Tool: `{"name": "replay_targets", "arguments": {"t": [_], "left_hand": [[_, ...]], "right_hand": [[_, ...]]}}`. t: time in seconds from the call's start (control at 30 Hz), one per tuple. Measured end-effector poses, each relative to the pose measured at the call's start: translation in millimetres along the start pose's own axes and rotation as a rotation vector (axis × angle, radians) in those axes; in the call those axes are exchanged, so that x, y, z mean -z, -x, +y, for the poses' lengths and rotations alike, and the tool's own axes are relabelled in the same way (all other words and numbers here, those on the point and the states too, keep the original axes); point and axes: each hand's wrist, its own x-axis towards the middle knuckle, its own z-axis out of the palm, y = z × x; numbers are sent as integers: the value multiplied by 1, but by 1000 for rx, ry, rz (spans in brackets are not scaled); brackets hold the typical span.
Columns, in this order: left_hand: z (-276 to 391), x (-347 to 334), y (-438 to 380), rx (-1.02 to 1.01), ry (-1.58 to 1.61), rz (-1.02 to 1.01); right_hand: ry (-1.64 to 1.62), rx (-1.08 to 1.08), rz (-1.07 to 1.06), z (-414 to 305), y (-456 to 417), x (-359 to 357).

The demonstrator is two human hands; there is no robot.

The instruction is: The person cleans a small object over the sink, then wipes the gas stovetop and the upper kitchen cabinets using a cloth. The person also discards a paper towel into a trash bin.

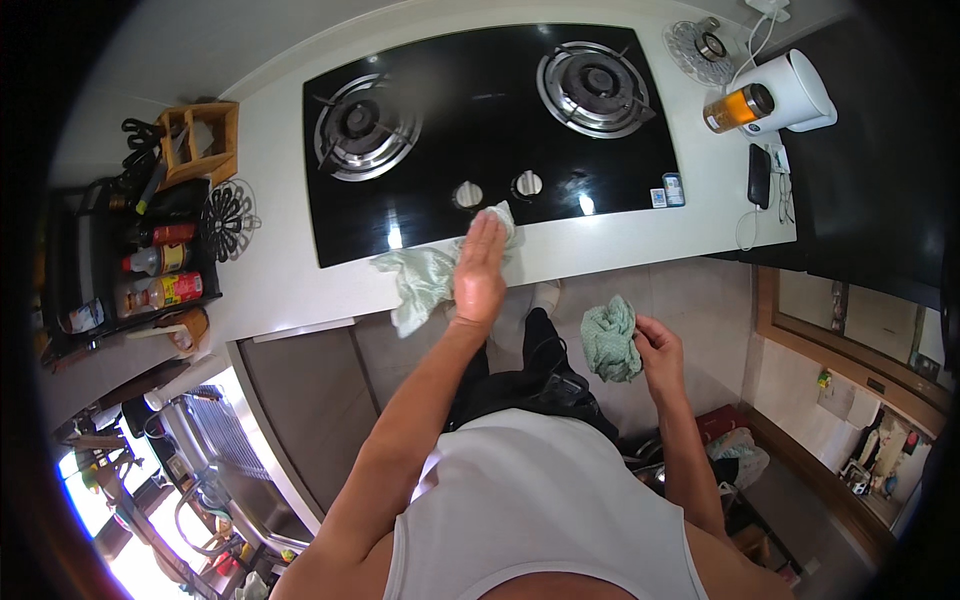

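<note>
My left hand (480,274) lies flat, fingers together, on a pale green cloth (424,283) at the front edge of the black glass gas cooktop (480,97). Part of that cloth hangs over the counter's edge, and a corner of it reaches toward the left control knob (469,195). The right control knob (529,183) is just beside. My right hand (660,349) pinches a crumpled darker green dotted cloth (613,341) in the air in front of the counter. Two burners with metal rings, the left burner (360,120) and the right burner (598,81), sit farther back.
A wooden utensil holder (199,142), a black wire trivet (227,221) and bottles (176,289) stand at the left. At the right are a white kettle (795,94), a glass bottle of amber liquid (731,111), a glass dish (694,56) and a black phone (758,176) with cables.
</note>
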Motion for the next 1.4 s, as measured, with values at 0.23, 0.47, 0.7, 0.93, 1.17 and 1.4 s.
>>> {"name": "replay_targets", "arguments": {"t": [0.23, 0.47, 0.7, 0.93, 1.17, 1.4], "left_hand": [[70, -71, -43, -80, -99, -64], [122, -150, -105, -149, -58, -124], [157, -202, -125, -323, 16, -219], [84, -94, -67, -212, -12, -220], [8, 3, -11, -22, -146, -100], [-35, 117, 31, 310, -212, -104]], "right_hand": [[7, -45, 55, 22, -4, 57], [-20, -57, 104, 24, -9, 105], [35, -43, 161, 15, 3, 147], [24, -32, 77, 14, -20, 138], [-10, 62, -86, -20, -66, 80], [-204, 156, -155, -92, -95, -47]]}}
